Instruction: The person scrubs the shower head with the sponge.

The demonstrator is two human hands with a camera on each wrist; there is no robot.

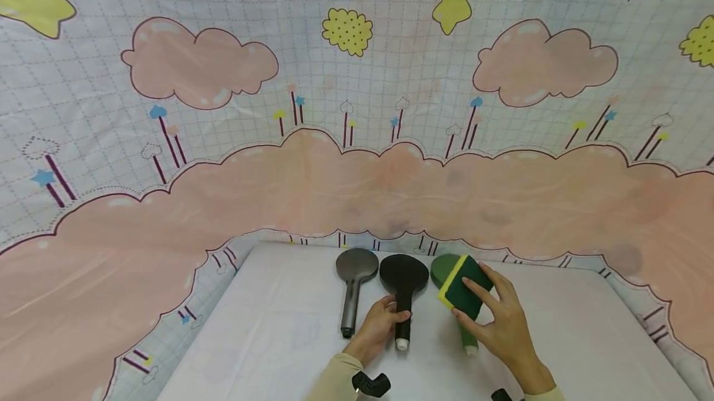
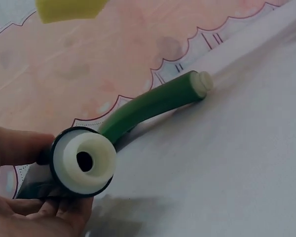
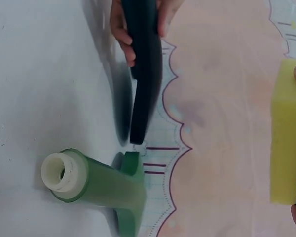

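On the white table point(image 1: 268, 326), three shower heads stand in a row, handles running roughly toward six o'clock in the head view. The left hand point(image 1: 377, 330) holds the black head point(image 1: 404, 274), the middle one, thumb and fingers closed about its handle point(image 1: 403, 320). Whether the black head touches the table I cannot tell. In the left wrist view the handle's pale tip point(image 2: 106, 165), a ring with a dark hole, faces the camera.

The right hand point(image 1: 504, 320) pinches the sponge point(image 1: 474, 288), thumb on its near side and fingers on its green face; its yellow layer is on the ten o'clock side. The sponge is at three o'clock from the black head. It partly hides the green head point(image 1: 442, 269) in the head view, yet the right wrist view shows the two apart, sponge at three o'clock and green head at seven.

The grey head point(image 1: 357, 264) lies at nine o'clock from the black one, near it, its handle ending in a dark tip point(image 1: 348, 332). In the left wrist view the green handle point(image 2: 153, 104) slants toward two o'clock.

Pale sleeves point(image 1: 334, 377) reach both wrists. At twelve o'clock, beyond the table, is a cloth point(image 1: 346, 196) printed with clouds and stars.
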